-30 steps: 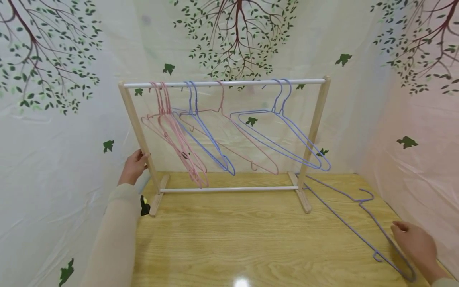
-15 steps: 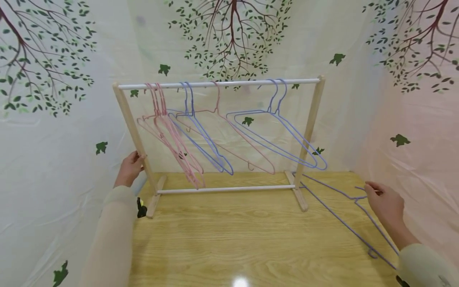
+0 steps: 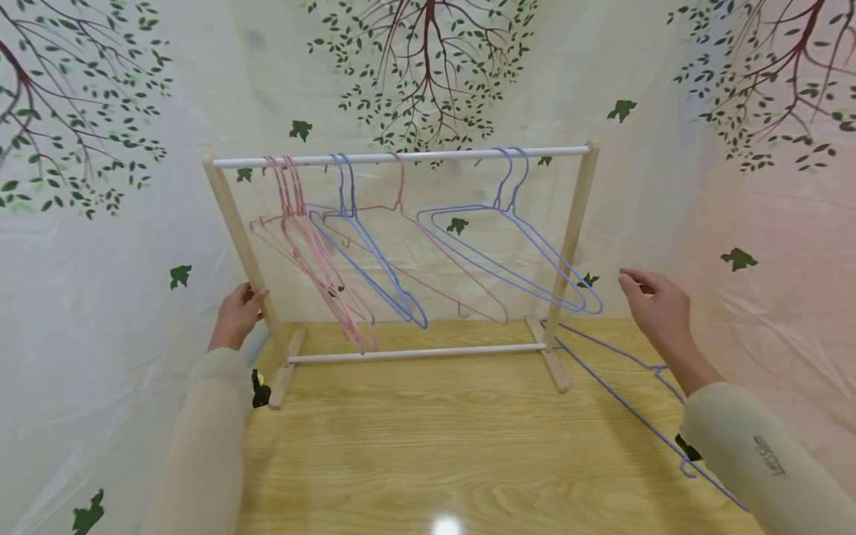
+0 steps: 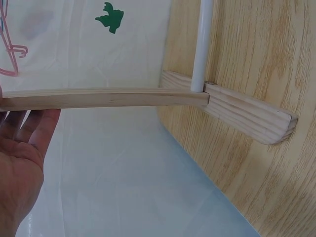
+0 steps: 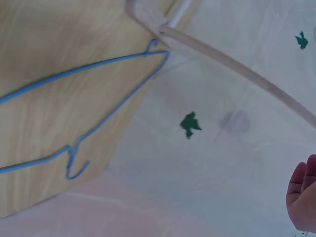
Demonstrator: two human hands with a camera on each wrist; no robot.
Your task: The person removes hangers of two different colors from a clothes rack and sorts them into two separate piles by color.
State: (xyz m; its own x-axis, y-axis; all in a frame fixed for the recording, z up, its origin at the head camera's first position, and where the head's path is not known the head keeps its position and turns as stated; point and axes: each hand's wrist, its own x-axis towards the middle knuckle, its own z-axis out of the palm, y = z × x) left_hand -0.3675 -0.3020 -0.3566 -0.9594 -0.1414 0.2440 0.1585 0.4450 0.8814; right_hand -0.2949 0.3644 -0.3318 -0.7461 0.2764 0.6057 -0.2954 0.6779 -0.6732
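Observation:
A small clothes rack (image 3: 401, 158) with wooden posts and white bars stands on the wooden table. Its left post (image 4: 123, 98) is gripped by my left hand (image 3: 235, 315), the fingers reaching behind the wood. Several pink hangers (image 3: 334, 267) hang bunched at the left of the top bar. To their right come two blue hangers (image 3: 381, 260), a single pink hanger (image 3: 461, 271) and two more blue hangers (image 3: 535, 245). My right hand (image 3: 658, 308) is in the air right of the rack, fingers loosely bent around nothing. Below it a loose blue hanger (image 5: 113, 108) lies on the table.
The table (image 3: 401, 446) spreads out in front of the rack. Pale sheeting (image 3: 735, 200) printed with trees and green birds encloses the back and sides. A small black item (image 3: 261, 390) shows beside the rack's left foot (image 3: 284, 379).
My right hand has risen from beside the lying hanger and moved forward and left toward the rack. The left hand keeps its grip on the post. The head view has shifted slightly.

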